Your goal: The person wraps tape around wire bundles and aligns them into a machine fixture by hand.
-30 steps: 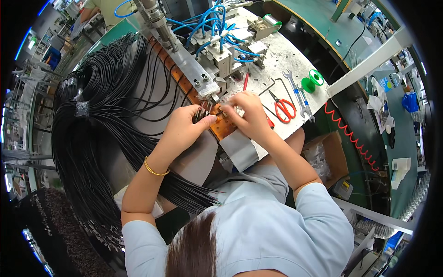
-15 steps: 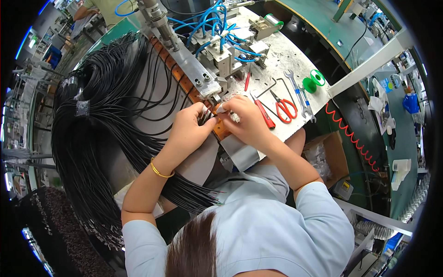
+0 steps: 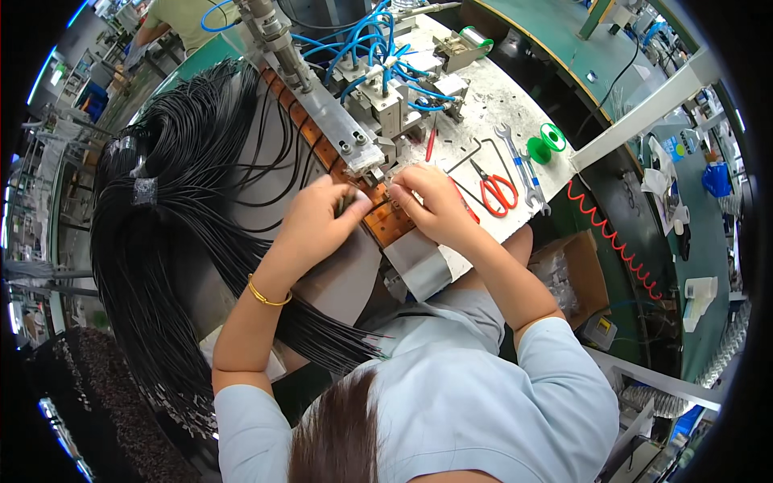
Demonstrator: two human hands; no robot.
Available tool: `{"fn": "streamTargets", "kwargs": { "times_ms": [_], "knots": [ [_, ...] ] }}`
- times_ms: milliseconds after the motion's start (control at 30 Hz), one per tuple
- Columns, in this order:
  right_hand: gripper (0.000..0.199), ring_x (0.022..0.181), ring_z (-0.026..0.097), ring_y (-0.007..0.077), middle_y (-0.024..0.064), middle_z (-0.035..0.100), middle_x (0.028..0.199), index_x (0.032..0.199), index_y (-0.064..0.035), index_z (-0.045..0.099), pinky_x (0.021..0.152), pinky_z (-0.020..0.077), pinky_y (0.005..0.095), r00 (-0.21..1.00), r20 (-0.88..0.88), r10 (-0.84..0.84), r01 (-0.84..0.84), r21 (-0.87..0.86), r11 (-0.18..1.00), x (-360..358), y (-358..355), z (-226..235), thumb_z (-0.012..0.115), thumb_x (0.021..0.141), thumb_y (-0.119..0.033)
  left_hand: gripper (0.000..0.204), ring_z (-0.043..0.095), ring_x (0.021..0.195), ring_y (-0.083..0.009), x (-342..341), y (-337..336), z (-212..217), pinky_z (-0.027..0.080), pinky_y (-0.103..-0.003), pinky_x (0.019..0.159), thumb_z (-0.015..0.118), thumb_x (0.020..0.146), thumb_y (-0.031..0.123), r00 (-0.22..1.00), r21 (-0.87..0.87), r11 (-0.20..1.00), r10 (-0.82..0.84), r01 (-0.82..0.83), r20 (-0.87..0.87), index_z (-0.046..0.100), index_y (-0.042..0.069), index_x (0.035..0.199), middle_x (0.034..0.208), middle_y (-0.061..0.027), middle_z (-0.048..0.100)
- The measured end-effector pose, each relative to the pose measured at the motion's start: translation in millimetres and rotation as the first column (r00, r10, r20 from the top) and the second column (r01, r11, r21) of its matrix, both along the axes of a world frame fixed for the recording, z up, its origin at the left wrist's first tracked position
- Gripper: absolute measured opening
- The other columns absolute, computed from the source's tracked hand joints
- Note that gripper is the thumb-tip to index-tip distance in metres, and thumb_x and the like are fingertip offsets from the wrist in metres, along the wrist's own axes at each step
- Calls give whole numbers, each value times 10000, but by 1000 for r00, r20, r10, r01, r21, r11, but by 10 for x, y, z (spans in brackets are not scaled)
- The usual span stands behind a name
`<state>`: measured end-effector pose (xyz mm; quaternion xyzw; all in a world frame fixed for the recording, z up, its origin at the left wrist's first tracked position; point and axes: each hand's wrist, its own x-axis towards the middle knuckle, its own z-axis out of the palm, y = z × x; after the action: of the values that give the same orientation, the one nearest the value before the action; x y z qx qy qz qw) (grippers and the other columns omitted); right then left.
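My left hand (image 3: 310,221) is closed at the left of the copper-coloured rail (image 3: 387,225), thumb stretched toward the right hand. Dark cable shows between its thumb and fingers. Across the rail, my right hand (image 3: 436,206) has its fingertips pinched together. A short stretch of thin black cable (image 3: 375,208) spans the gap between the hands; its ends are hidden by fingers. Just beyond the fingertips is the metal head (image 3: 359,153) of a bench machine with blue air tubes (image 3: 378,36). A big bundle of black cables (image 3: 173,193) hangs at the left.
Right of the machine, the white worktop (image 3: 475,133) holds red-handled scissors (image 3: 499,196), wrenches (image 3: 522,169), hex keys (image 3: 475,153) and a green spool (image 3: 547,143). A cardboard box (image 3: 584,274) stands below right, near a coiled red hose (image 3: 616,241). Another person (image 3: 189,24) sits far left.
My hands have drawn apart. The left moved a little left and away from the machine head; the right shifted slightly right, now covering most of a red-handled tool.
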<state>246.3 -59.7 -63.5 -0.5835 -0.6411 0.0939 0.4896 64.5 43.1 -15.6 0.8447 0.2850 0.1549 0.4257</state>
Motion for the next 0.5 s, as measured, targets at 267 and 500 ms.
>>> {"fn": "streamTargets", "kwargs": {
  "times_ms": [267, 500],
  "knots": [
    [259, 653, 491, 251, 119, 502, 693, 786, 16, 521, 632, 401, 340, 981, -188, -49, 25, -124, 992, 103, 0, -184, 559, 924, -200, 229, 580, 599, -172, 20, -79, 55, 454, -308, 572, 654, 858, 193, 980, -48, 999, 2, -12, -197, 616, -32, 880, 668, -94, 594],
    [264, 630, 483, 275, 135, 476, 666, 744, 19, 480, 590, 383, 358, 960, -280, -19, -35, -188, 982, 95, 105, -423, 556, 902, -178, 220, 572, 548, -198, 22, -68, -236, 461, -326, 538, 659, 846, 176, 999, 388, 921, 6, 15, -54, 620, -33, 908, 666, -101, 605]
  ]
}}
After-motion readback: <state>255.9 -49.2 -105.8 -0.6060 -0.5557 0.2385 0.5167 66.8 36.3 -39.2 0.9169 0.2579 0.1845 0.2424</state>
